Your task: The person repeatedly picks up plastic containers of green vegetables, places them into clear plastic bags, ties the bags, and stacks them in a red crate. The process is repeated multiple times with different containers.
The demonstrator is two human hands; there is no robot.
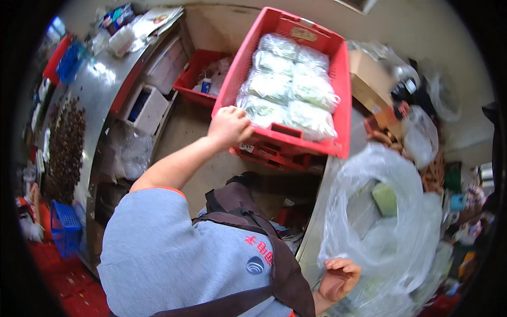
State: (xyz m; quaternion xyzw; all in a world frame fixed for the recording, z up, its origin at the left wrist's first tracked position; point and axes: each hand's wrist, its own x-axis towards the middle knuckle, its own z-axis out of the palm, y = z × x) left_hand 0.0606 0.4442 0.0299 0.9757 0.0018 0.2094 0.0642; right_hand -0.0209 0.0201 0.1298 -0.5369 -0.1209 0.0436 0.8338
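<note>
My left hand point(231, 126) grips the near left corner of the rim of a red plastic crate point(341, 95). Clear plastic bags of a pale green content point(271, 85) lie inside it in two rows. This crate rests on other red crates. My right hand point(340, 277), at the lower right, has its fingers loosely curled and apart, with nothing seen in it. It is beside the lower edge of a large clear plastic bag point(336, 222), whose wide mouth stands open on a metal table. A green block-shaped item point(384, 199) shows through the mouth.
On the left, a steel table point(105, 75) bears a heap of small dark brown pieces point(65, 150). A blue plastic basket point(65, 228) is near its lower end. Another red crate point(190, 89) is on the floor. Cardboard boxes point(370, 79) and orange-brown items stand at the right. Part of another person's arm point(35, 202) shows far left.
</note>
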